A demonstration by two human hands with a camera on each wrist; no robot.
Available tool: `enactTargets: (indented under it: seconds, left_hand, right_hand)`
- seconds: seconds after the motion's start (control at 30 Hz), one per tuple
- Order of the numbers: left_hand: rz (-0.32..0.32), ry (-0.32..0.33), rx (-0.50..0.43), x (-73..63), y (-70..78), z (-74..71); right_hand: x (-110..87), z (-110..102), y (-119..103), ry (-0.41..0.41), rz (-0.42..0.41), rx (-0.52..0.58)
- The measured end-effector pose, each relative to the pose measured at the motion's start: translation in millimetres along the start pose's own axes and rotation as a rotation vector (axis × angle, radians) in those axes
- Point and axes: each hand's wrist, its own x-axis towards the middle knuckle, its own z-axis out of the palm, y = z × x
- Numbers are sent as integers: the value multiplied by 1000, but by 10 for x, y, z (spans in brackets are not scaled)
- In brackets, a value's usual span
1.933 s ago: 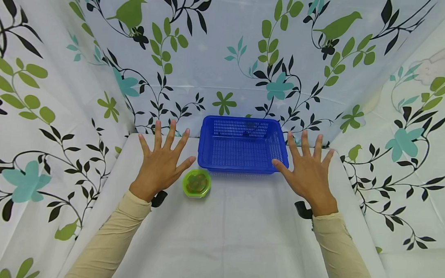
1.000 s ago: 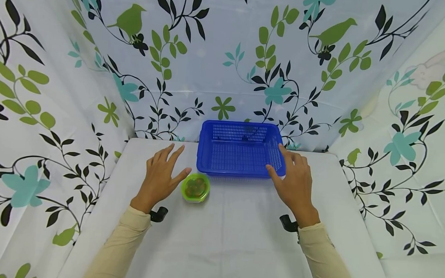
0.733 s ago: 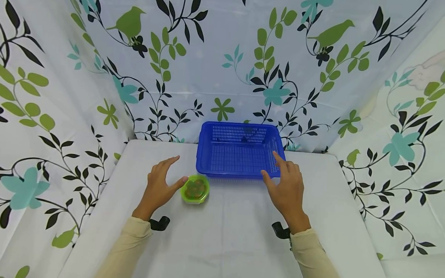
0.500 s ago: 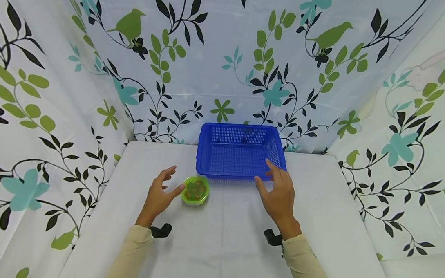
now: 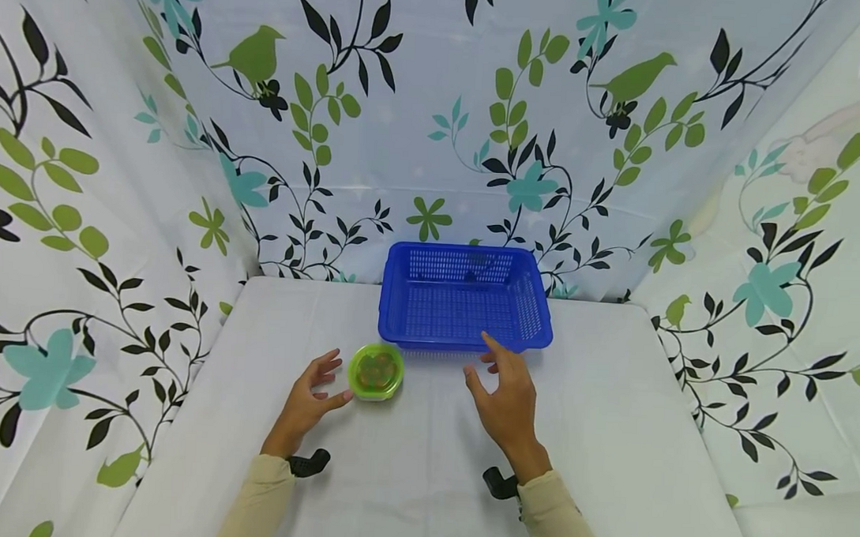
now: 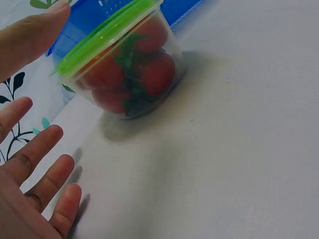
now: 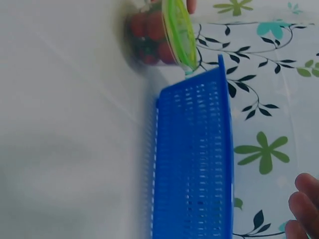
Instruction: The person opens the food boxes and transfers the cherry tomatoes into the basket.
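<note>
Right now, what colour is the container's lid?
The lid is bright green, clearest in the left wrist view.

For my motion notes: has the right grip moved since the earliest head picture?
Yes. Against the blue basket, the right grip moved leftward and nearer the person.

The person here wears long, plain beige sleeves; the left sleeve (image 5: 257, 499) and the right sleeve (image 5: 558, 516) end at the wrists, just behind the bare left hand (image 5: 306, 405) and right hand (image 5: 508, 399). By each cuff, on the thumb side, sits a small black elbow-shaped piece: the left fitting (image 5: 311, 463), ridged near the wrist, and the right fitting (image 5: 499, 483). Up close, creases line the left finger joints.
</note>
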Motion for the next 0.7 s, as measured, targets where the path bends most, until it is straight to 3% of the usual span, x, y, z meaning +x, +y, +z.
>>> enactTargets:
  seconds: [0.23,0.7]
  left_hand:
    - [13,-41,-92,-1,-127,17]
    - [24,-61,-146,-3,-123,63]
  right_hand:
    - [-97,141,-76,-33,18,30]
    - [-270,516,-194,-123,15,172]
